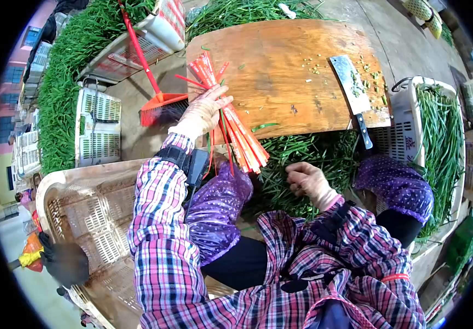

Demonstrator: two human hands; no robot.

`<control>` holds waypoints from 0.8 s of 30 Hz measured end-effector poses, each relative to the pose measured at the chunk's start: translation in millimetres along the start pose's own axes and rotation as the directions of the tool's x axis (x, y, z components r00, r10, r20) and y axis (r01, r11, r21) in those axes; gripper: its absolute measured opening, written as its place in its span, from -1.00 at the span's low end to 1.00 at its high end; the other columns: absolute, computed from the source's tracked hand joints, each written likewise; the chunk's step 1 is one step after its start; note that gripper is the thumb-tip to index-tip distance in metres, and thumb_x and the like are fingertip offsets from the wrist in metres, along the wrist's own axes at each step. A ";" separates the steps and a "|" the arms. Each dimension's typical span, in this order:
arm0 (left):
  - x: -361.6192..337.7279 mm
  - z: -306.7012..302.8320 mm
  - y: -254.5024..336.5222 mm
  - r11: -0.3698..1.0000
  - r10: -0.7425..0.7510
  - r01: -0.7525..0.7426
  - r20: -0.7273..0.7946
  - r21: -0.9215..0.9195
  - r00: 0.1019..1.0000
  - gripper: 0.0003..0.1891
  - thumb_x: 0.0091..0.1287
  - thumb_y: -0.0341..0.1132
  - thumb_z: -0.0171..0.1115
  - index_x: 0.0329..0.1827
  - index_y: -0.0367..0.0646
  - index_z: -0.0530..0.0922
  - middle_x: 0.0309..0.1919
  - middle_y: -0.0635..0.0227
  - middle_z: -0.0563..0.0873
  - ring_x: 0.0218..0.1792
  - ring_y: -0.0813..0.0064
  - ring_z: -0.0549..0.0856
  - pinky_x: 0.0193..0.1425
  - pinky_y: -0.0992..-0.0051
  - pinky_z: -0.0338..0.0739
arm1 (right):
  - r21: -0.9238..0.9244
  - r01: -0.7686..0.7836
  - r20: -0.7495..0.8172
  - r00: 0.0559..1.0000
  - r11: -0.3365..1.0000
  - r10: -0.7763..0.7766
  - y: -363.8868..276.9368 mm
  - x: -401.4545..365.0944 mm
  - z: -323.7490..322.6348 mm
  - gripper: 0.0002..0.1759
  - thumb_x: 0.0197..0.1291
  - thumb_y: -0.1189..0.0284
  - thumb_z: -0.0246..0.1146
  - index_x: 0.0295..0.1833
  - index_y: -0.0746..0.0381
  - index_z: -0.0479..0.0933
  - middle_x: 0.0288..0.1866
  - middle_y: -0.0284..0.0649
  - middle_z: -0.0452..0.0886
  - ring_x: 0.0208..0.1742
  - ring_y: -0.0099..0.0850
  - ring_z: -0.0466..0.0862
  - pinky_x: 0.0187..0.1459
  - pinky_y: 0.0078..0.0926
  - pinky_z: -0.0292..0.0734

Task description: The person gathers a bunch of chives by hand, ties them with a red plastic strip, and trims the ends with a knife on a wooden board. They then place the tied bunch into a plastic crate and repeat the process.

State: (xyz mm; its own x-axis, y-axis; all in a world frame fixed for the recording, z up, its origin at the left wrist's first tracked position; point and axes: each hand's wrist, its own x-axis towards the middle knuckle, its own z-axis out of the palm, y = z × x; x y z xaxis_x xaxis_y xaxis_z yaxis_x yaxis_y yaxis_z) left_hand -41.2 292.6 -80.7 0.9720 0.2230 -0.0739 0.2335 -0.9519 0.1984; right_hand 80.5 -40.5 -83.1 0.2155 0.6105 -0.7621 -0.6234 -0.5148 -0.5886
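Observation:
My left hand [208, 111] is closed around the middle of a bundle of red printed strips [243, 137], at the left edge of the wooden board [269, 71]. The strips fan out at both ends, and a few thin strands hang below. My right hand [310, 182] hovers past the board's near edge, above dark green cut leaves [285, 156]. Its fingers are curled together, and whatever they may hold is hidden. A cleaver [351, 82] with a black handle lies on the board's right side, handle overhanging the near edge, among chopped green and pale bits.
A crate of long green stalks [439, 142] stands to the right. On the left are a large plastic basket [91, 211], a red broom [157, 101], and crates beside heaped greens [58, 104]. More greens [242, 12] lie behind the board.

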 end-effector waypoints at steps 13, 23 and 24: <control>-0.6 -0.3 4.5 0.999 -0.007 0.006 -0.032 -0.032 0.999 -0.39 0.03 -0.63 0.02 0.20 0.06 0.51 0.34 0.18 0.36 0.38 0.14 0.30 0.45 0.33 0.23 | 0.224 0.013 -0.048 0.999 0.975 -0.002 -15.9 21.9 60.5 -0.82 0.09 0.37 0.32 -0.45 0.18 0.49 -0.64 -0.36 0.50 -0.72 -0.59 0.42 -0.67 -0.62 0.36; -1.4 -13.8 11.6 0.999 -0.029 0.030 0.026 -0.044 0.999 -0.40 0.08 -0.61 0.02 0.26 0.02 0.44 0.40 0.23 0.28 0.41 0.15 0.25 0.45 0.33 0.23 | 0.046 0.125 -0.112 0.986 0.991 -0.119 -45.1 -67.6 -6.6 -0.81 0.06 0.42 0.25 -0.52 0.26 0.48 -0.67 -0.31 0.47 -0.72 -0.54 0.40 -0.67 -0.59 0.29; -0.6 -15.6 13.2 0.998 -0.048 0.050 0.053 -0.032 0.997 -0.41 0.09 -0.60 0.02 0.26 0.01 0.44 0.40 0.23 0.28 0.41 0.16 0.25 0.45 0.33 0.23 | 0.045 0.119 -0.126 0.986 0.992 -0.112 -44.4 -81.7 -20.2 -0.81 0.07 0.41 0.24 -0.52 0.26 0.48 -0.67 -0.30 0.47 -0.72 -0.53 0.41 -0.67 -0.58 0.31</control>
State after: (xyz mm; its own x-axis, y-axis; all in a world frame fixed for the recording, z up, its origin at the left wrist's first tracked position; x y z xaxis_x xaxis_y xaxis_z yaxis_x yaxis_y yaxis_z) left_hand -38.2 283.1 -62.8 0.9570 0.2569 -0.1347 0.2821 -0.9323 0.2262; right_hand 105.7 -79.6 -0.2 0.3769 0.5836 -0.7192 -0.6266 -0.4112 -0.6620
